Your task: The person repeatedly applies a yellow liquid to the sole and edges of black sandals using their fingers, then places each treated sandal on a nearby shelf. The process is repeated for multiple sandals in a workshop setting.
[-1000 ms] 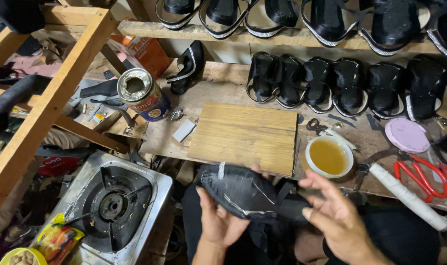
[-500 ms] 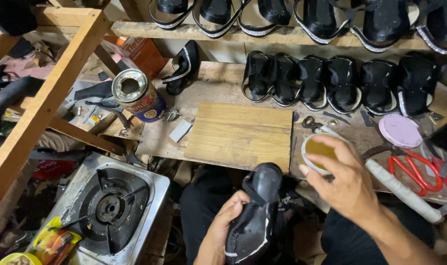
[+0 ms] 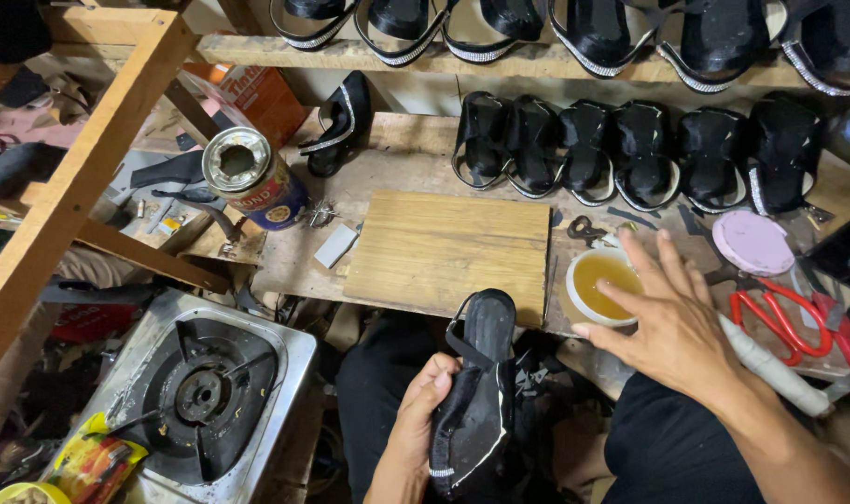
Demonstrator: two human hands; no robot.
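My left hand (image 3: 418, 413) grips a black sandal (image 3: 476, 392) over my lap, toe pointing up toward the bench. My right hand (image 3: 669, 322) is spread open, fingers apart, reaching over the right side of a white bowl of amber liquid (image 3: 600, 283) on the bench edge. It holds nothing. A bare wooden board (image 3: 448, 250) lies on the bench just left of the bowl.
A row of black sandals (image 3: 630, 154) stands at the bench's back, with more on the shelf above. Red scissors (image 3: 780, 313), a pink round lid (image 3: 752, 242) and a white tube (image 3: 770, 369) lie right. An open tin can (image 3: 248, 173) sits left; a gas stove (image 3: 196, 387) lower left.
My right hand left the sandal and moved up right to the bowl. My left hand turned the sandal from lying flat to pointing upward.
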